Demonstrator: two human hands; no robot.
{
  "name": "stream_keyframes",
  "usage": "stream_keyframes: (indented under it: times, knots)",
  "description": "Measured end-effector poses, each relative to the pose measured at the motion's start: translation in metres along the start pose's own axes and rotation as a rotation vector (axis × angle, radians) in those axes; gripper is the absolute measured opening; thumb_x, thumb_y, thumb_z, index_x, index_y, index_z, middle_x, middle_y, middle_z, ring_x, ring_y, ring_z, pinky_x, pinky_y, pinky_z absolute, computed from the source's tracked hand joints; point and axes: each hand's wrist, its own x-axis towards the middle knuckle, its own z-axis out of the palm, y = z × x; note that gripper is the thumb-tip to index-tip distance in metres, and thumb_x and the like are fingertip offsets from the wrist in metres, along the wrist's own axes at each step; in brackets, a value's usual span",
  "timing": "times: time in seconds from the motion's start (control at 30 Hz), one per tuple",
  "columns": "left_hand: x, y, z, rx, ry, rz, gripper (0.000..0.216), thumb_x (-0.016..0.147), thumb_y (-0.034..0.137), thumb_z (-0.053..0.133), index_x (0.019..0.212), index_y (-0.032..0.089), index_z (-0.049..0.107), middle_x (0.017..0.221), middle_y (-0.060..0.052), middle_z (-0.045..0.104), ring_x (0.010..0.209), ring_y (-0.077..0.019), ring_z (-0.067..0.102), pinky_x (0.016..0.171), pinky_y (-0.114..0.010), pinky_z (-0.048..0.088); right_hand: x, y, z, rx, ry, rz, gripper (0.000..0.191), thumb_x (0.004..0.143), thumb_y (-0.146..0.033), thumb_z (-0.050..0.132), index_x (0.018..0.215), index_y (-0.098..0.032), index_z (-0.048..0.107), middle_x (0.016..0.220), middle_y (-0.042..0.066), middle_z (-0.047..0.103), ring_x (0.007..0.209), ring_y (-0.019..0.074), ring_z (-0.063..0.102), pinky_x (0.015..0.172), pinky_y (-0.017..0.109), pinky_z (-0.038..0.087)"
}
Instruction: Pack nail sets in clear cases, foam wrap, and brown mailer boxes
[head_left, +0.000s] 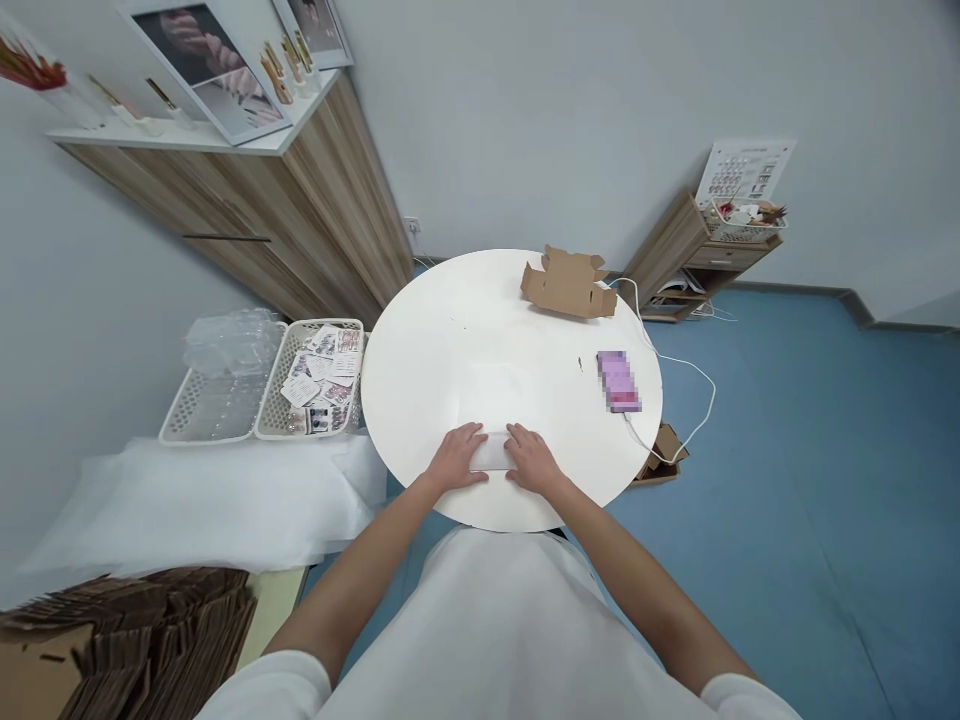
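Observation:
A small white folded packet (493,452) lies near the front edge of a round white table (465,340). My left hand (457,459) rests on its left end with fingers stretched flat and slightly spread. My right hand (531,459) lies on its right end, fingers also flat. Both hands press down on the packet rather than wrapping round it.
An open cardboard box (568,284) sits at the table's far side; a phone (618,380) on a white cable (686,365) lies at right. Left of the table stand two white baskets (225,415), one with cards (322,378). White foam sheet (195,505) and flat cardboard (127,630) lie near left.

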Motion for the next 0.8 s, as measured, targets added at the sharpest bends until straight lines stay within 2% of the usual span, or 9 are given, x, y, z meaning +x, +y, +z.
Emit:
stream_keyframes:
  times: [0.13, 0.27, 0.37, 0.5, 0.6, 0.7, 0.8]
  knots:
    - [0.001, 0.008, 0.006, -0.016, -0.095, 0.039, 0.058, 0.062, 0.035, 0.062, 0.115, 0.022, 0.043, 0.122, -0.009, 0.046, 0.114, -0.0265, 0.038, 0.094, -0.038, 0.027, -0.001, -0.002, 0.005, 0.014, -0.071, 0.011, 0.047, 0.064, -0.017, 0.058, 0.108, -0.018, 0.042, 0.130, 0.015, 0.036, 0.114, 0.0273, 0.037, 0.088, 0.040, 0.031]
    - [-0.002, 0.013, 0.004, -0.117, -0.183, 0.025, 0.053, 0.062, 0.045, 0.059, 0.109, 0.022, 0.051, 0.109, -0.007, 0.055, 0.102, -0.0256, 0.048, 0.088, -0.035, 0.033, -0.017, 0.006, 0.002, 0.185, -0.157, 0.006, 0.045, 0.067, -0.021, 0.053, 0.110, -0.016, 0.040, 0.111, 0.011, 0.051, 0.094, 0.0224, 0.050, 0.076, 0.032, 0.038]
    - [0.003, 0.015, -0.003, -0.239, -0.228, -0.043, 0.048, 0.066, 0.051, 0.053, 0.104, 0.023, 0.056, 0.106, -0.004, 0.057, 0.099, -0.0237, 0.050, 0.085, -0.032, 0.036, -0.016, 0.012, -0.009, 0.293, -0.174, 0.074, 0.036, 0.072, -0.025, 0.049, 0.107, -0.019, 0.044, 0.105, 0.007, 0.054, 0.086, 0.0195, 0.053, 0.073, 0.030, 0.039]
    - [0.019, 0.006, -0.014, -0.402, -0.241, -0.238, 0.048, 0.072, 0.059, 0.039, 0.086, 0.021, 0.064, 0.103, -0.005, 0.057, 0.091, -0.0214, 0.053, 0.077, -0.029, 0.040, 0.007, 0.021, -0.026, 0.333, -0.151, 0.157, 0.027, 0.078, -0.031, 0.043, 0.101, -0.020, 0.053, 0.108, 0.008, 0.052, 0.098, 0.0220, 0.049, 0.079, 0.031, 0.037]
    - [0.026, -0.007, -0.017, -0.556, -0.182, -0.368, 0.052, 0.073, 0.061, 0.034, 0.082, 0.018, 0.063, 0.093, -0.005, 0.060, 0.083, -0.0195, 0.054, 0.070, -0.028, 0.041, 0.026, 0.029, -0.032, 0.377, -0.186, 0.235, 0.035, 0.082, -0.039, 0.037, 0.107, -0.021, 0.053, 0.108, 0.009, 0.052, 0.099, 0.0223, 0.049, 0.080, 0.032, 0.037]
    - [0.026, -0.018, -0.013, -0.646, -0.017, -0.479, 0.048, 0.071, 0.058, 0.043, 0.088, 0.017, 0.061, 0.083, -0.004, 0.061, 0.076, -0.0175, 0.055, 0.064, -0.027, 0.042, 0.036, 0.038, -0.030, 0.405, -0.152, 0.324, 0.040, 0.081, -0.040, 0.038, 0.116, -0.022, 0.047, 0.113, 0.008, 0.051, 0.103, 0.0213, 0.047, 0.082, 0.030, 0.037]
    - [0.025, -0.027, -0.005, -0.584, 0.157, -0.616, 0.034, 0.068, 0.046, 0.055, 0.084, 0.016, 0.059, 0.073, -0.003, 0.060, 0.068, -0.0156, 0.056, 0.061, -0.026, 0.042, 0.038, 0.044, -0.021, 0.389, -0.082, 0.412, 0.040, 0.082, -0.031, 0.037, 0.120, -0.019, 0.043, 0.116, 0.009, 0.048, 0.107, 0.0204, 0.045, 0.085, 0.029, 0.035]
